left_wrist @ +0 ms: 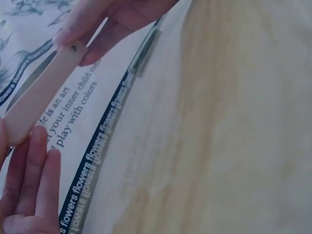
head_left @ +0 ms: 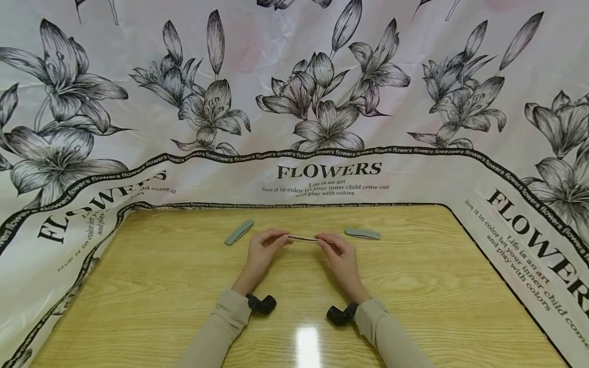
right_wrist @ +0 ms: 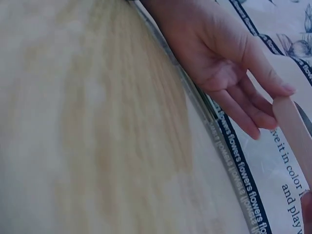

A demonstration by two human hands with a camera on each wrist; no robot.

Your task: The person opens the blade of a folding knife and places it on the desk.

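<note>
A slim folding knife point(head_left: 302, 238) with a pale pink handle is held level above the table. My left hand point(head_left: 265, 250) pinches one end between thumb and fingers; my right hand point(head_left: 339, 251) pinches the other. In the left wrist view the pink handle point(left_wrist: 46, 92) shows a small rivet near the right hand point(left_wrist: 114, 24), and a dark edge lies along its far side. The right wrist view shows the left thumb on the handle's end point(right_wrist: 292, 131). Most of the right hand is out of that view.
A grey-green folding knife point(head_left: 239, 232) lies aslant on the wood-grain table point(head_left: 161, 286) beyond my left hand. Another grey-green folding knife point(head_left: 362, 233) lies beyond my right hand. A flower-printed cloth point(head_left: 331, 179) surrounds the table's back and sides.
</note>
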